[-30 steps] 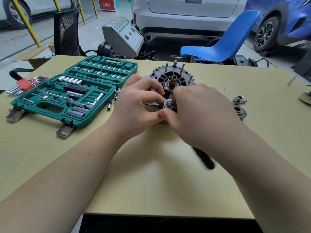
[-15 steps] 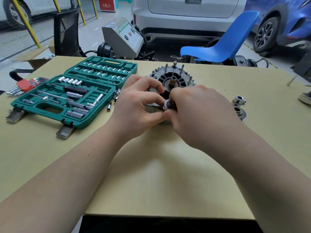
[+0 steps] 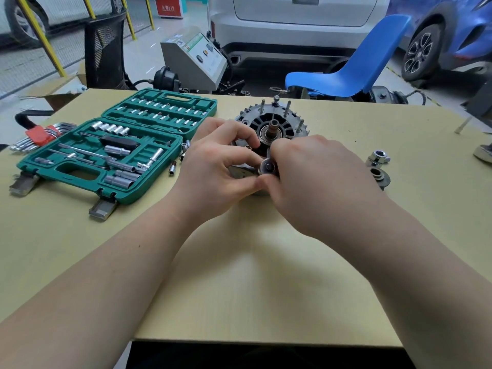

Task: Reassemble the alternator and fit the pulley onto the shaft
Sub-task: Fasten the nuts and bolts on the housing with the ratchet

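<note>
The alternator (image 3: 271,126) stands on the table with its finned housing and bare shaft end (image 3: 273,127) facing up. At its near edge both hands meet around a small ratchet head (image 3: 267,166). My left hand (image 3: 215,166) pinches the ratchet head from the left with thumb and curled fingers. My right hand (image 3: 316,177) grips it from the right and hides the handle. The pulley (image 3: 379,177) lies on the table to the right, apart from the shaft, with a silver flanged part (image 3: 378,157) just behind it.
An open green socket set (image 3: 106,153) lies at the left, with loose sockets (image 3: 173,166) beside it. Red-holdered hex keys (image 3: 40,135) sit at the far left edge. A blue chair (image 3: 354,73), a grey machine (image 3: 194,57) and parked cars stand beyond the table.
The ratchet's black handle, which stuck out below my right hand a second ago, is now hidden under it. Both hands stay at the alternator's near edge, shifting only slightly.
</note>
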